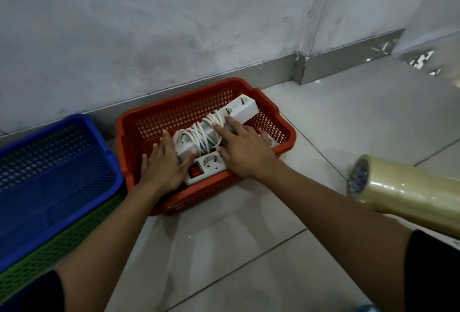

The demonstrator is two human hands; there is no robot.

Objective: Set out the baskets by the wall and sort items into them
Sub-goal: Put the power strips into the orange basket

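Frame centre: power strip (219, 122) in red basket (174, 102); left hand (163, 164) and right hand (242, 152) rest flat-fingered on it, ungripped.

perforated plastic red basket (159, 117), glossy floor tiles (249, 249)

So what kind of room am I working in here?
Probably an indoor utility or storage corner, not a kitchen or workshop bench. The work is on a glossy tiled floor, against a scuffed grey wall with a metal skirting strip. Plastic baskets and rolls of packing tape sit on the floor.
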